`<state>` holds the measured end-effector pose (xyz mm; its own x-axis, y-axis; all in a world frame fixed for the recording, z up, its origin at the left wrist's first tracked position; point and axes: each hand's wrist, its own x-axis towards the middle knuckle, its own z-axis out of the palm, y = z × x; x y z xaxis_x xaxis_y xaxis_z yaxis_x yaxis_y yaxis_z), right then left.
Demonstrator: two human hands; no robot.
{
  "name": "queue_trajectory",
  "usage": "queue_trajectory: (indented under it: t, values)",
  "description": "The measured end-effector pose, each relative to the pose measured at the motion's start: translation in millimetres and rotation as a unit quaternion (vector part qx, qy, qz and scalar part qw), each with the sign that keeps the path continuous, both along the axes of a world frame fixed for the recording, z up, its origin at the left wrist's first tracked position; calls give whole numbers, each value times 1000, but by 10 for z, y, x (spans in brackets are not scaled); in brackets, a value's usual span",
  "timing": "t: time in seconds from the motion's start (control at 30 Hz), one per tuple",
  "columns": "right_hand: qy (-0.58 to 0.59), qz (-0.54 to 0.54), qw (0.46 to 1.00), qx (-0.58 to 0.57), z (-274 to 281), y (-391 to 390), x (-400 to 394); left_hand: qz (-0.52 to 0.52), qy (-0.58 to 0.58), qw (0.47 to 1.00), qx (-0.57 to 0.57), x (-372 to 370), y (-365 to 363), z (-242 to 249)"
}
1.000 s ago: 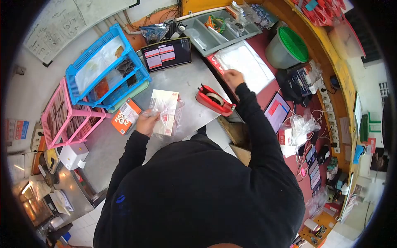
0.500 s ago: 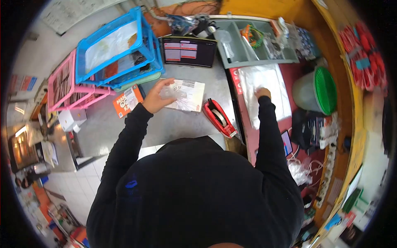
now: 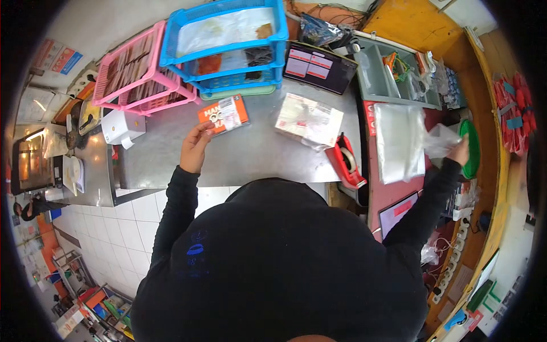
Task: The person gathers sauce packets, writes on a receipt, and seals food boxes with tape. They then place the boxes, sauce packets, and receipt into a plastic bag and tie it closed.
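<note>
My right hand (image 3: 459, 151) grips a clear plastic bag (image 3: 441, 141) at the right, in front of the green-rimmed bin. The bag trails left from my fingers toward a stack of clear plastic bags (image 3: 393, 142) on the red surface. My left hand (image 3: 195, 146) is over the metal counter, fingers loosely bent and apart, with nothing seen in it. Its fingertips are close to the near left corner of an orange printed box (image 3: 235, 112). A whitish box in clear plastic (image 3: 309, 120) lies between my hands, beside a red tape dispenser (image 3: 345, 161).
Blue stacked baskets (image 3: 225, 54) and a pink rack (image 3: 128, 71) stand behind the metal counter (image 3: 262, 154). A dark screen (image 3: 319, 67) and a grey divided tray (image 3: 393, 74) are farther right. A tablet (image 3: 397, 214) lies by my right arm.
My right hand has moved right, off the stack, with a plastic bag in it. My left hand has left the whitish box and is now near the orange box. The view has shifted.
</note>
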<state>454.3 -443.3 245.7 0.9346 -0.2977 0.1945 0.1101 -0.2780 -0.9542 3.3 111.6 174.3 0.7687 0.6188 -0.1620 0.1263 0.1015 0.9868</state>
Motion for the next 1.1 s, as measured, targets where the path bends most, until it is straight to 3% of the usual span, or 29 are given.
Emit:
queue_trajectory:
  t: [0.07, 0.17, 0.2, 0.23, 0.27, 0.33, 0.37, 0.4, 0.5, 0.53, 0.57, 0.63, 0.73, 0.83, 0.87, 0.9, 0.93, 1.0, 1.03, 1.07, 1.1]
  values:
    - [-82, 32, 969, -231, 714, 691, -622, -13, -13, 1000, -13, -169, 161, 40]
    - [-97, 183, 938, -277, 993, 1918, -1569, -84, -47, 995, 3, -350, 294, 66]
    - [-45, 230, 903, -360, 946, 2264, -1826, -121, -57, 991, 26, -384, 290, 98]
    - [-68, 257, 830, -490, 745, 2600, -2034, -158, -66, 984, 50, -416, 265, 143]
    - [-172, 400, 791, -430, 445, 2919, -2335, -147, -88, 974, 151, -417, 196, 252]
    - [-142, 625, 711, -289, -22, 3554, -2966, -135, -117, 929, 324, -446, 119, 514]
    - [-71, 709, 676, -190, -38, 3822, -3333, -132, -125, 901, 395, -488, 133, 612]
    - [-81, 749, 607, -251, 18, 4054, -3552, -146, -116, 878, 440, -545, 188, 669]
    - [-27, 735, 677, -41, 332, 4360, -3732, -247, -46, 928, 277, -742, 381, 650]
    - [-4, 689, 724, -13, 472, 4373, -3677, -297, 17, 910, 289, -856, 531, 693]
    - [34, 675, 737, -5, 505, 4343, -3578, -346, 81, 885, 301, -961, 679, 729]
    - [108, 642, 759, 16, 561, 4212, -3392, -413, 199, 879, 131, -1134, 911, 776]
    - [219, 639, 736, 50, 144, 4003, -3313, -414, 198, 881, 113, -1405, 1265, 998]
    - [317, 579, 736, 150, 19, 3938, -3489, -445, -81, 891, -28, -1658, 1835, 512]
    - [339, 586, 703, 218, 144, 3961, -3594, -394, -181, 878, -202, -1630, 1729, 469]
    - [327, 566, 715, 247, 52, 3979, -3623, -326, -267, 828, -370, -1572, 1527, 444]
    - [314, 545, 726, 276, -114, 3998, -3620, -242, -338, 744, -524, -1501, 1359, 445]
    - [281, 476, 768, 324, -94, 4070, -3679, -328, -294, 767, -466, -1364, 1145, 666]
    - [276, 489, 761, 324, -143, 4024, -3638, -369, -272, 775, -435, -1328, 1097, 745]
    - [273, 503, 753, 323, -196, 3971, -3581, -301, -256, 817, -420, -1375, 1072, 725]
    - [272, 519, 744, 321, -243, 3931, -3555, -286, -271, 823, -409, -1376, 1080, 710]
